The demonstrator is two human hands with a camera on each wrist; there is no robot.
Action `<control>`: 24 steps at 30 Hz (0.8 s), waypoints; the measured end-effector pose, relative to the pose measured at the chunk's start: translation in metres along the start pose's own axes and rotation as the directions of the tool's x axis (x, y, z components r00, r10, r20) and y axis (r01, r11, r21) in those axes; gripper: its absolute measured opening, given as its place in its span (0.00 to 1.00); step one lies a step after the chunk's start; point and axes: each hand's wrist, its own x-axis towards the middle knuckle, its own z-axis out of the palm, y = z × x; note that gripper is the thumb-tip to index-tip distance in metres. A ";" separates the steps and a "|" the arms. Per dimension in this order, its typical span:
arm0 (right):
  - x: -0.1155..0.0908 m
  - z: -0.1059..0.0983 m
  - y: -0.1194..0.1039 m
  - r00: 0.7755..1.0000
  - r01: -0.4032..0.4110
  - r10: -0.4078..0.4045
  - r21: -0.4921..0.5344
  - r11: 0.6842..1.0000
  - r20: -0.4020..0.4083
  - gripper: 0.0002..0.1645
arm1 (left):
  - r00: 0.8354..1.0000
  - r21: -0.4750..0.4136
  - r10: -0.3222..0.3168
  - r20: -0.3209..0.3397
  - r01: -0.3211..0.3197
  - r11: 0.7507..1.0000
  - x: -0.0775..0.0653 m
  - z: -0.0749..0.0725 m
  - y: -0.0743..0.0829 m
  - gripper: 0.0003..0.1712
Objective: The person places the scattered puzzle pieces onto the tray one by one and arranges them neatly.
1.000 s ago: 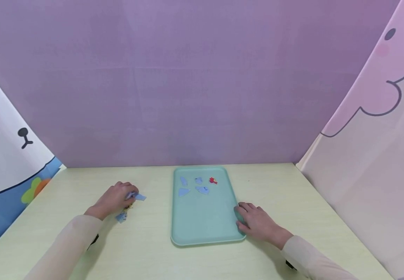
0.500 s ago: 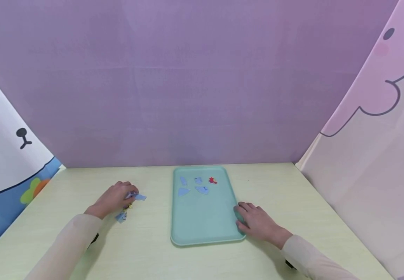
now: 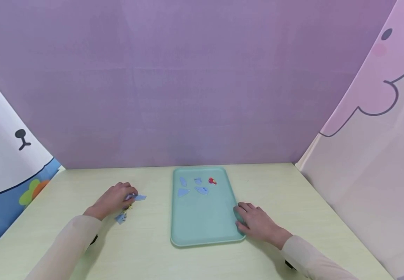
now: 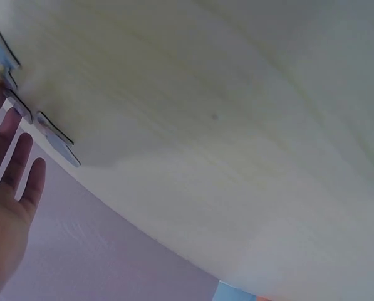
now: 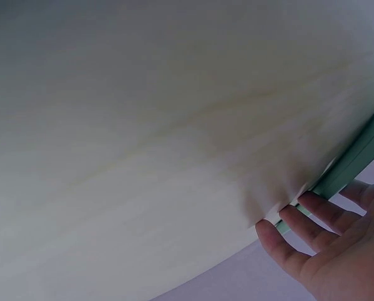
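My left hand (image 3: 114, 199) is low over a small cluster of light blue puzzle pieces on the table's left side. Its thumb and index finger pinch one blue puzzle piece (image 4: 19, 105), partly covered by the fingers. A flat blue piece (image 3: 140, 197) sticks out past the fingertips, and a blue and yellow piece (image 3: 121, 217) lies below the palm. My right hand (image 3: 259, 222) rests at the right edge of the mint green tray (image 3: 205, 223). In the right wrist view its relaxed fingers (image 5: 327, 213) touch down along the tray's outer side.
Inside the tray's far half lie several blue pieces (image 3: 201, 190) and one red piece (image 3: 212, 181), spaced apart. The pale wooden table (image 3: 153, 256) ends at a purple cloth backdrop (image 3: 202, 97). Printed cartoon cloths hang at both sides.
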 end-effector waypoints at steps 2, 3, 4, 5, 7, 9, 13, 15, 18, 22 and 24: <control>0.000 0.000 0.000 1.000 0.000 0.000 0.000 1.000 0.001 0.26 | 1.000 0.015 0.012 -0.007 -0.012 1.000 0.000 0.001 0.000 0.09; 0.000 0.000 0.000 1.000 0.000 0.000 -0.001 1.000 0.000 0.26 | 1.000 0.023 0.018 -0.011 -0.018 1.000 0.000 0.001 -0.001 0.09; 0.000 0.000 0.000 1.000 0.000 0.000 0.000 1.000 0.000 0.26 | 1.000 0.029 0.023 -0.015 -0.022 0.999 0.000 0.001 -0.001 0.09; 0.000 0.000 0.000 1.000 0.000 0.000 0.000 1.000 -0.001 0.26 | 0.999 0.034 0.026 -0.020 -0.025 0.999 0.001 0.001 -0.001 0.09; 0.000 0.000 0.000 1.000 0.001 -0.001 0.001 1.000 -0.003 0.26 | 0.999 0.042 0.034 -0.030 -0.033 0.999 0.001 0.001 -0.001 0.09; 0.000 0.000 0.000 1.000 0.003 -0.003 -0.001 1.000 -0.006 0.26 | 0.999 0.047 0.038 -0.038 -0.037 0.998 0.001 0.002 -0.001 0.09; 0.001 0.001 0.001 1.000 0.005 -0.005 -0.008 1.000 -0.010 0.26 | 0.998 0.063 0.030 -0.047 -0.027 0.998 0.001 0.003 0.000 0.09; 0.001 0.001 0.001 1.000 0.007 -0.007 -0.009 1.000 -0.011 0.26 | 0.998 0.075 0.031 -0.051 -0.027 0.997 0.001 0.003 0.000 0.09; 0.001 0.002 0.001 1.000 0.008 -0.008 -0.014 1.000 -0.012 0.26 | 0.998 0.086 0.027 -0.056 -0.022 0.996 0.001 0.003 0.000 0.09; 0.001 0.001 0.001 1.000 0.008 -0.008 -0.019 1.000 -0.012 0.26 | 0.998 0.085 0.026 -0.063 -0.021 0.996 0.001 0.002 0.001 0.09; 0.001 0.001 0.001 1.000 0.008 -0.008 -0.017 1.000 -0.011 0.26 | 0.997 0.084 0.030 -0.068 -0.024 0.996 0.000 0.001 0.002 0.08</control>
